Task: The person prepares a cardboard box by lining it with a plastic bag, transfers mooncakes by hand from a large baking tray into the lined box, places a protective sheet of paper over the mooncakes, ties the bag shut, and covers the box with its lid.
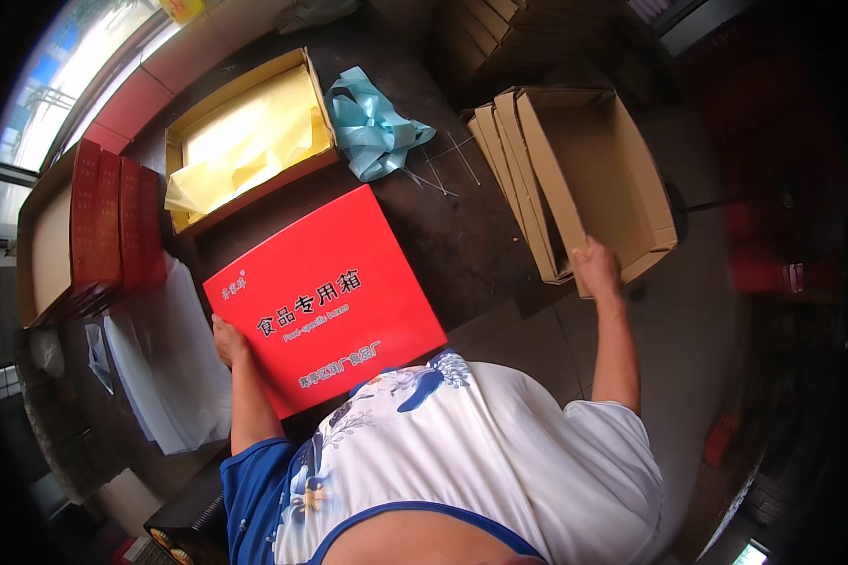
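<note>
A flat red cardboard box with dark printing on top lies in front of my body, its near edge against my shirt. My left hand grips its left edge, the fingers partly hidden by the side. Out to the right, my right hand is closed on the near corner of an open brown cardboard tray. This tray leans at the front of several similar trays standing on edge. Whether the red box has a bottom half beneath it cannot be seen.
An open box lined with yellow paper sits beyond the red box. Beside it lie a bunch of light-blue ribbon and thin ties. Several red boxes stand on edge at left, near white plastic sheets.
</note>
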Available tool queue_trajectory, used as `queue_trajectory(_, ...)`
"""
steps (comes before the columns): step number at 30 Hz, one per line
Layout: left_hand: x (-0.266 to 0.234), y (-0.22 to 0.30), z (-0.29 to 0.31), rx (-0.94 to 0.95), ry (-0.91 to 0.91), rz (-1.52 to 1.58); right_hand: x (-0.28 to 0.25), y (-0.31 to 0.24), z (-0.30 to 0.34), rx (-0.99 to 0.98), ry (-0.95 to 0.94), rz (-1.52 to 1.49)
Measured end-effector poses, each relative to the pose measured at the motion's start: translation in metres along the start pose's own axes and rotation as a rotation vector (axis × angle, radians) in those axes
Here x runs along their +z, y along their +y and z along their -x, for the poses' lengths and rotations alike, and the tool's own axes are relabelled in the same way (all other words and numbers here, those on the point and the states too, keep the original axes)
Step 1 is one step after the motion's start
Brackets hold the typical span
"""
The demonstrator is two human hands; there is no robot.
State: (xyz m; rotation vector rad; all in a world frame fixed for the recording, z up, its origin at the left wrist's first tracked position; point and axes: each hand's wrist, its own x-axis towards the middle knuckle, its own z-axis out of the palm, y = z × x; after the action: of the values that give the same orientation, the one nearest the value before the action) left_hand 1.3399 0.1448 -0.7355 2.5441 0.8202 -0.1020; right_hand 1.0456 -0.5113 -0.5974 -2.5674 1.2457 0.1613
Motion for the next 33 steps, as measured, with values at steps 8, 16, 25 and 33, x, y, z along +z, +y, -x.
queue_trajectory(8, 0.018, -0.018, -0.017, 0.163, 0.023, 0.169, -0.221, -0.042, 0.033, -0.267, 0.059, -0.056)
queue_trajectory(16, 0.002, -0.063, -0.031, 0.125, 0.081, 0.824, -0.079, -0.198, 0.105, -1.138, 0.109, -0.210)
queue_trajectory(25, -0.077, -0.087, 0.074, 0.344, -0.670, 1.009, 0.121, -0.216, 0.170, -1.611, -0.340, 0.014)
queue_trajectory(33, -0.091, -0.114, 0.110, 0.176, -0.396, 1.033, 0.062, -0.363, 0.177, -1.124, -1.049, 0.081)
